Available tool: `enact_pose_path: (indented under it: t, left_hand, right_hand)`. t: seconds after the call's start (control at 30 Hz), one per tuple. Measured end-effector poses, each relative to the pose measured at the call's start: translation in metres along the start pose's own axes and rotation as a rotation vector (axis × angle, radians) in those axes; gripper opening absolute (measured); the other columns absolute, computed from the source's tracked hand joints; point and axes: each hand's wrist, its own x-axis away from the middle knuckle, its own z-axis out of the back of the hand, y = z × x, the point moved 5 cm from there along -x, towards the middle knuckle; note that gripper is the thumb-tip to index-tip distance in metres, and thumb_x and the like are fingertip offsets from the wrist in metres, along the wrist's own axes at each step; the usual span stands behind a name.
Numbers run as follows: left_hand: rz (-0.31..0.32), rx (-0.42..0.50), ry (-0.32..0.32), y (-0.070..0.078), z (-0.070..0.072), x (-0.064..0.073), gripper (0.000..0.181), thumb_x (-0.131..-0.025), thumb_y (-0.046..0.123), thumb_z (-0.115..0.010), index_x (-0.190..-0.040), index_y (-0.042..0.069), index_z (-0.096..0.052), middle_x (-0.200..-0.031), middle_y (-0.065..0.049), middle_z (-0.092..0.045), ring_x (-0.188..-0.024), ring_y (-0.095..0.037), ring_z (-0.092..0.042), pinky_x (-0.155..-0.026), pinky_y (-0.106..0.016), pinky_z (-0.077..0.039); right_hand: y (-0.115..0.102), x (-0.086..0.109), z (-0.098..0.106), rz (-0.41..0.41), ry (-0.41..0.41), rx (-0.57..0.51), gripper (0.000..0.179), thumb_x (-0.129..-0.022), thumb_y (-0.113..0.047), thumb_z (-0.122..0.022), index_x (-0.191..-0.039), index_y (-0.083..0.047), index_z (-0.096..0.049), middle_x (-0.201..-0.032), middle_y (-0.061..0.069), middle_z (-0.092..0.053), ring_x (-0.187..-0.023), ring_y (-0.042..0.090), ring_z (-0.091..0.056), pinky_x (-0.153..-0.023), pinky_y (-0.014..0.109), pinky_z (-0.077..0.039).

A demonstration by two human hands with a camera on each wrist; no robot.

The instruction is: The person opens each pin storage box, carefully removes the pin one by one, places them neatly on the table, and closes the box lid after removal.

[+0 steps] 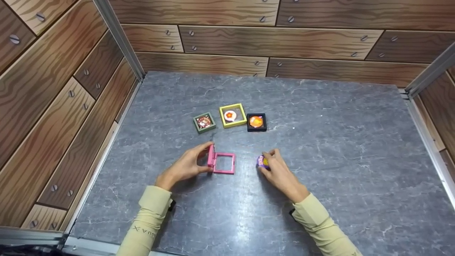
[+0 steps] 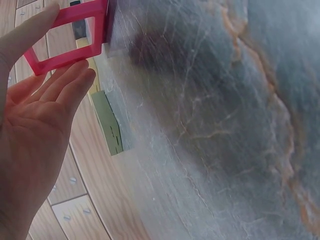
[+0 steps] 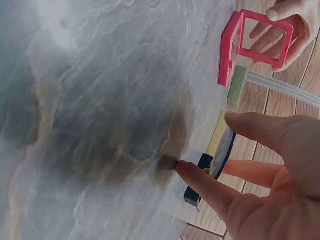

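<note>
A pink square frame (image 1: pixel 211 156), hinged along one side, is spread like a book, one half lying on the table and the other standing upright. My left hand (image 1: pixel 186 165) holds the upright half by its opposite edges, thumb on the near edge and fingers on the far one. To the right, my right hand (image 1: pixel 282 176) pinches a round flat disc (image 1: pixel 261 161) with a purple rim and a yellow-and-pink picture. Seen nearly edge-on in the right wrist view, the disc (image 3: pixel 223 152) is tilted up between thumb and fingers. Fingers cover part of its picture.
Beyond the hands stand a green frame (image 1: pixel 208 129), a larger yellow frame (image 1: pixel 234 124) and a black frame (image 1: pixel 256 129), each holding a round picture disc. Wood-patterned walls (image 1: pixel 220 62) border the grey marbled table (image 1: pixel 337 142) at the back and sides.
</note>
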Motion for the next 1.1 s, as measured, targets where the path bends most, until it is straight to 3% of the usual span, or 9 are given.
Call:
enact_pose_path:
  t: [0.23,0.43,0.7,1.1]
  left_hand:
    - [-0.027,0.012,0.003,-0.001,0.000,0.001,0.089,-0.083,0.003,-0.085,-0.160,0.001,-0.040,-0.164,-0.021,-0.046,-0.148,-0.038,-0.052,-0.126,-0.047,-0.042]
    - [-0.032,0.027,0.006,-0.001,0.000,0.001,0.089,-0.083,0.002,-0.085,-0.160,0.001,-0.040,-0.163,-0.022,-0.046,-0.148,-0.040,-0.051,-0.126,-0.047,-0.042]
    - [-0.046,0.034,0.008,-0.002,0.000,0.001,0.089,-0.083,0.000,-0.085,-0.160,0.000,-0.040,-0.163,-0.023,-0.046,-0.148,-0.041,-0.051,-0.126,-0.048,-0.042]
    - [-0.036,0.053,-0.003,0.000,0.000,0.001,0.090,-0.083,0.000,-0.084,-0.161,0.000,-0.038,-0.165,-0.023,-0.043,-0.150,-0.041,-0.048,-0.127,-0.047,-0.040]
  right_hand:
    - [0.010,0.007,0.008,0.013,0.037,0.011,0.040,-0.090,0.000,-0.078,-0.125,0.012,-0.063,-0.115,0.024,-0.055,-0.100,0.037,-0.064,-0.093,0.054,-0.060]
    - [0.015,0.013,0.015,0.047,0.084,0.041,0.036,-0.086,0.001,-0.080,-0.117,0.012,-0.065,-0.107,0.021,-0.056,-0.101,0.037,-0.055,-0.092,0.053,-0.053]
    - [0.038,0.016,0.012,0.014,0.093,0.003,0.039,-0.085,0.001,-0.080,-0.118,0.013,-0.062,-0.110,0.023,-0.055,-0.103,0.039,-0.050,-0.094,0.053,-0.052]
    - [0.042,0.023,0.031,-0.075,0.079,0.025,0.041,-0.083,0.008,-0.078,-0.119,0.018,-0.062,-0.112,0.029,-0.051,-0.107,0.046,-0.052,-0.098,0.061,-0.052]
